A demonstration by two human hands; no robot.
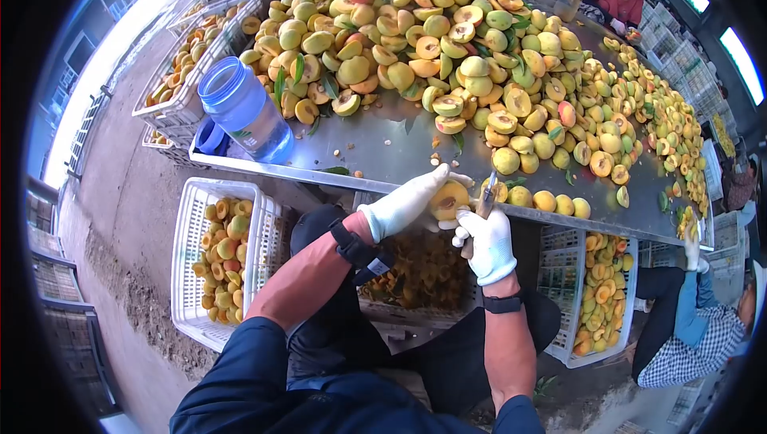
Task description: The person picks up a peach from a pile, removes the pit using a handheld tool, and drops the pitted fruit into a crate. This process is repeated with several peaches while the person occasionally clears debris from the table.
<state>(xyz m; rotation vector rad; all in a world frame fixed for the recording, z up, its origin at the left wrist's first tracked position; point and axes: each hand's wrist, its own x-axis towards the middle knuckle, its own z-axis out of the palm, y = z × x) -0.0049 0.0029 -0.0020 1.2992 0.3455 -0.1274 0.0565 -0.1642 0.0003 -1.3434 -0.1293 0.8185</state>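
Observation:
My left hand (407,206), in a white glove, is closed round a halved yellow peach (450,201) with its cut face turned up. My right hand (486,242), gloved too, grips a small hand tool (486,194) with a metal tip pointing up and a brown handle; the exact shape of the tip is unclear. Its thumb and fingers are right beside the peach half. Both hands are at the near edge of a metal table (351,142). Just beyond the right hand, several peaches (545,201) sit in a row along that edge.
A large heap of halved peaches (399,42) covers the table. A blue plastic jar (244,106) stands at its left end. Crates of peaches stand at left (185,266) and right (559,294), with a pile (415,274) between my knees. Another person (695,330) sits at right.

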